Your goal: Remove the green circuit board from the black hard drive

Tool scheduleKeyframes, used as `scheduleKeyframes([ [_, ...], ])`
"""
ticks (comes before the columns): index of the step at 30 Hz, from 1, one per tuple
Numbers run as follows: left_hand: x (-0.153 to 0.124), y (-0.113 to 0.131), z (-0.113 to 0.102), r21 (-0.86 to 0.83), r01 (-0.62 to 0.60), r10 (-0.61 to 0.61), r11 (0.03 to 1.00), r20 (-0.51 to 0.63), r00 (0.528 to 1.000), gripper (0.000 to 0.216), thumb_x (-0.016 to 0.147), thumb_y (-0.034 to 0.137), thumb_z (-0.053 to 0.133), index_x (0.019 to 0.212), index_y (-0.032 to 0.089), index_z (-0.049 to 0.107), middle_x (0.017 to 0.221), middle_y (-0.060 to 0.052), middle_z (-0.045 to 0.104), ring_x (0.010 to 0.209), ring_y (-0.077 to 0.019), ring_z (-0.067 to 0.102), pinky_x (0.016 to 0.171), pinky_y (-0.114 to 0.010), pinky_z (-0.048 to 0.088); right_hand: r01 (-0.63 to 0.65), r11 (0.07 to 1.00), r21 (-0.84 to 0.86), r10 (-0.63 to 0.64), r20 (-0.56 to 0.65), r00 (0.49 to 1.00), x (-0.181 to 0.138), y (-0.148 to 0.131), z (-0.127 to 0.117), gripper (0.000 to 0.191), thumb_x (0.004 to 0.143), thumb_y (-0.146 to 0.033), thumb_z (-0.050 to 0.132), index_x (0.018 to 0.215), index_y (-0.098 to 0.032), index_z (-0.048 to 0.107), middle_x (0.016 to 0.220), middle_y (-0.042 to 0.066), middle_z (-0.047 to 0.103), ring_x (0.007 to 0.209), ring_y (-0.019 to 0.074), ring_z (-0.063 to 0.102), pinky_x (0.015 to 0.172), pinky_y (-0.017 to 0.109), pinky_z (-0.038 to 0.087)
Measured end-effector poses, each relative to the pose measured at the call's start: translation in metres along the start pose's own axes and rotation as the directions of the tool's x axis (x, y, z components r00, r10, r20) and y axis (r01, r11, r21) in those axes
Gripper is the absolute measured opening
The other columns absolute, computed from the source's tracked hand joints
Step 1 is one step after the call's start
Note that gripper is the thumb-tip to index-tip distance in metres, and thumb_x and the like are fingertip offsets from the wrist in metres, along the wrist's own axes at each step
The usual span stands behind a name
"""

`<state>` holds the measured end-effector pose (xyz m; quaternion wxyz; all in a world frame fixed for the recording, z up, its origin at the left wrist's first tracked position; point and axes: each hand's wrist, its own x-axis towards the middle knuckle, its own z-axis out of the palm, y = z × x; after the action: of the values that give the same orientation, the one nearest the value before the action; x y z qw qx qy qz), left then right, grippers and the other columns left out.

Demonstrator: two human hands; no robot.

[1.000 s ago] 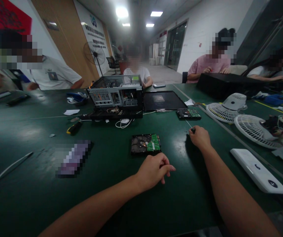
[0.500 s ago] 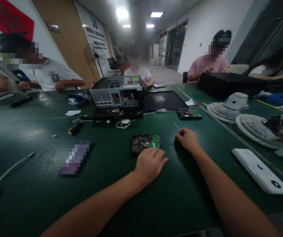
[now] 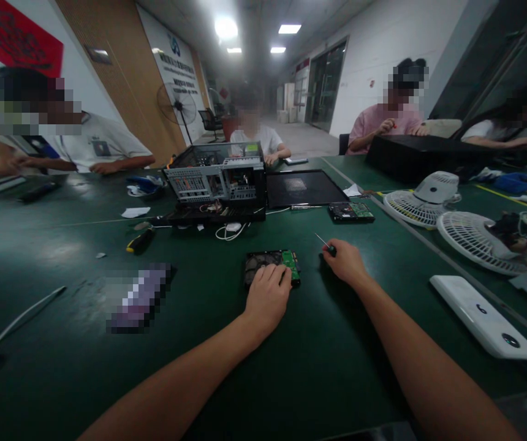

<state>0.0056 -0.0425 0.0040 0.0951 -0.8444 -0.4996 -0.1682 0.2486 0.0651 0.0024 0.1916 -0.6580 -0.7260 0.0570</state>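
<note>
The left hand rests bent fingers over the drive; whether they grip it, I cannot tell. Fingers of the right hand clasp a screwdriver. The drive lies on the tabletop, long axis crosswise, left of the screwdriver, nearer the left hand.

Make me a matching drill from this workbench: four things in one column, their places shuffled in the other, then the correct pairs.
Things
1. Nearer hard drive
2. Screwdriver
3. Open computer case
4. White oblong device

Places
A. Standing just left of the flat black panel
B. Lying to the right of the right hand
C. Under the fingers of the left hand
D. Held in the right hand, shaft pointing away from the person

Pairs
1-C, 2-D, 3-A, 4-B
</note>
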Motion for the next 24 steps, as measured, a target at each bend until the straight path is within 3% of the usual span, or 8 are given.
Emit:
scheduleKeyframes([
  [8, -0.001, 0.003, -0.003, -0.063, 0.058, -0.058, 0.996, 0.008, 0.998, 0.040, 0.098, 0.026, 0.054, 0.136, 0.015, 0.057, 0.135, -0.017, 0.060, 0.124, -0.0346, 0.054, 0.102, -0.051, 0.046, 0.038, 0.999, -0.024, -0.037, 0.026, 0.999, 0.001, 0.002, 0.002, 0.013, 0.092, -0.028, 0.062, 0.099, -0.024, 0.072, 0.102, 0.007, 0.073, 0.093, 0.0214, 0.065, 0.081, 0.029, 0.044],
  [12, -0.002, 0.006, -0.002, -0.091, 0.027, -0.026, 0.995, 0.014, 1.000, 0.043, 0.099, 0.028, 0.052, 0.140, 0.016, 0.054, 0.141, -0.016, 0.058, 0.130, -0.0343, 0.051, 0.110, -0.052, 0.040, 0.045, 0.998, -0.037, -0.044, 0.030, 0.999, 0.002, 0.003, 0.004, 0.014, 0.092, -0.030, 0.062, 0.100, -0.024, 0.072, 0.101, 0.007, 0.073, 0.092, 0.0215, 0.065, 0.079, 0.029, 0.043],
  [18, -0.004, 0.009, -0.004, -0.078, 0.015, -0.011, 0.997, 0.046, 0.999, 0.044, 0.100, 0.027, 0.047, 0.141, 0.012, 0.054, 0.141, -0.018, 0.058, 0.131, -0.0357, 0.051, 0.110, -0.053, 0.040, 0.049, 0.998, -0.051, -0.047, 0.029, 0.998, 0.002, 0.003, 0.004, 0.016, 0.093, -0.030, 0.062, 0.102, -0.024, 0.073, 0.103, 0.007, 0.073, 0.094, 0.0214, 0.064, 0.080, 0.029, 0.042],
  [24, -0.004, 0.011, -0.008, -0.139, 0.089, -0.085, 0.986, 0.040, 0.996, 0.045, 0.098, 0.035, 0.053, 0.139, 0.016, 0.054, 0.141, -0.016, 0.057, 0.132, -0.0354, 0.050, 0.113, -0.054, 0.038, 0.052, 0.996, -0.068, -0.049, 0.039, 0.998, 0.001, 0.000, 0.002, 0.017, 0.094, -0.031, 0.060, 0.102, -0.024, 0.072, 0.104, 0.007, 0.073, 0.095, 0.0218, 0.064, 0.080, 0.029, 0.043],
])
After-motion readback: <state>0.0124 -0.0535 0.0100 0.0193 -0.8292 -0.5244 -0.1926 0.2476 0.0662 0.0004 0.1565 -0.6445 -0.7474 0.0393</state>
